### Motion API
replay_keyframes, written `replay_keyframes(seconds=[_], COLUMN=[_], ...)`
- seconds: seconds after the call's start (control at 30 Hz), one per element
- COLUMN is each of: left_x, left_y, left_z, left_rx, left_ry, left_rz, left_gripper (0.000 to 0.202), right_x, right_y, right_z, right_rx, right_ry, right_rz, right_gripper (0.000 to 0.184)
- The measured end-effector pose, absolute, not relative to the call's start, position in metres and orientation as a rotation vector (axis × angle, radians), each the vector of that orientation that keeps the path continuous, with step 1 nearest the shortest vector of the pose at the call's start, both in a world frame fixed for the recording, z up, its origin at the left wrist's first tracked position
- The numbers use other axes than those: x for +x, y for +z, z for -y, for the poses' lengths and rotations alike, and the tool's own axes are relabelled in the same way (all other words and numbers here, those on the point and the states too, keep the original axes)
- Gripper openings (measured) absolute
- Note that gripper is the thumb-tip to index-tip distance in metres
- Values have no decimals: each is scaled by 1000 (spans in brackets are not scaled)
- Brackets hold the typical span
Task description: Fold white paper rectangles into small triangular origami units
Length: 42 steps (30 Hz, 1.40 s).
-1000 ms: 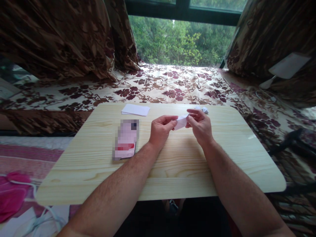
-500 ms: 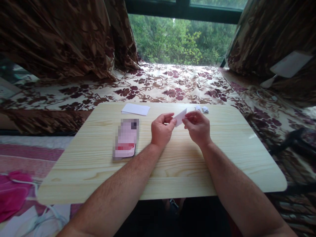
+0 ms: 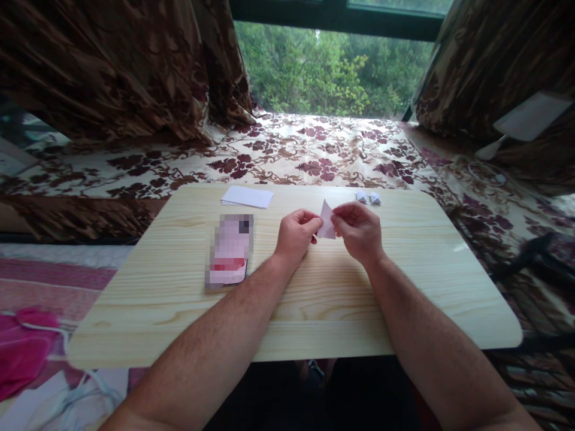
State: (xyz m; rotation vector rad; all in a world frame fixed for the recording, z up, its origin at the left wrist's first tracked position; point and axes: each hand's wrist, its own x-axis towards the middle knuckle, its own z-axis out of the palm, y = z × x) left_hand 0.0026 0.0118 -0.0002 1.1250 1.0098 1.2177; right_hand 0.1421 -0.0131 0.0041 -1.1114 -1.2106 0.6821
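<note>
A small folded white paper [image 3: 326,220] stands upright between both hands, just above the light wooden table [image 3: 314,311]. My left hand [image 3: 295,234] pinches its left lower edge, fingers curled. My right hand [image 3: 359,230] pinches its right side with thumb and forefinger. To the left on the table lies a phone [image 3: 229,251]. A stack of white paper sheets [image 3: 247,197] lies near the far edge. Two small folded paper pieces [image 3: 368,197] sit at the far right of the table.
The table stands over a floral bedspread [image 3: 291,152] with brown patterned curtains on both sides of a window. A pink cloth [image 3: 22,347] and white cable lie at the lower left. A white device with a cable [image 3: 525,120] rests at the right.
The folded paper has been turned from lying slanted between the hands to standing upright with a point upward. Both hands have drawn closer together.
</note>
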Motion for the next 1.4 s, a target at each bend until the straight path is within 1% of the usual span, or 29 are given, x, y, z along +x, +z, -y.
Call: replay_keyframes(seconds=[0.13,0.3,0.5,0.6,0.73,0.9,1.4], left_x=[3,3,6,7,7,7,5], left_y=[2,0,3,6,8,10,7], left_z=[-11,-11,-9,-8,-7,-6,-6], left_rx=[1104,1122,998,945,910,898,969], left_ry=[1246,1259,1253,1247,1237,1224,1261], left_rz=[-1008,-1025,-1009,-994,-987,-980,-955], left_gripper=[14,19,25,25,24,20,22], right_x=[142,141,140,140,139,139,140], right_y=[3,3,7,9,10,9,11], right_z=[14,16,21,23,24,24,26], right_rx=[-1158,-1238,-1311,-1329,-1329,-1320,-1238], right_ry=[627,446,170,81,85,120,197], right_rz=[1258,1351,1506,1565,1561,1534,1559], right_gripper=[10,9,22,19,15,14,11])
